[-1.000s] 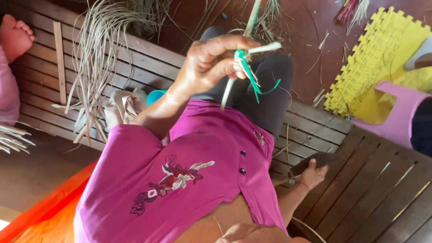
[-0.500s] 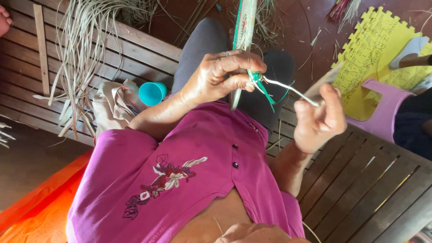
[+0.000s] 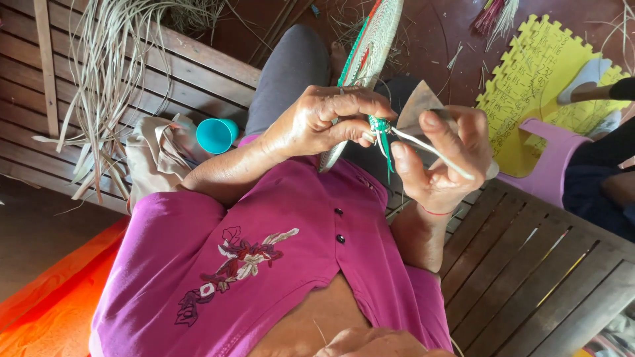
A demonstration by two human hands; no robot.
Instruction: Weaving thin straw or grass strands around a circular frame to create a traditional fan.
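My left hand [image 3: 324,119] pinches the edge of a flat woven reed piece [image 3: 370,46] with a green and red border. It grips at a green knot [image 3: 380,125] with loose green strand ends hanging down. My right hand [image 3: 440,162] is right beside it, closed on a pale reed strip [image 3: 433,152] that runs from the knot. A flat grey blade-like piece [image 3: 417,102] sticks up from the same hand. Both hands are above my lap, over dark trousers [image 3: 291,66] and a magenta shirt [image 3: 264,238].
A teal cup [image 3: 217,134] and a beige cloth [image 3: 155,155] lie on the slatted wooden bench [image 3: 529,264]. Dried reed strips [image 3: 106,79] spread at the left. At the right are a yellow foam mat [image 3: 529,86], a pink stool [image 3: 552,158] and another person's leg [image 3: 595,192].
My right hand came up from the bench at the lower right, took the pale strip and closed in next to my left hand. The woven piece turned flatter toward the camera.
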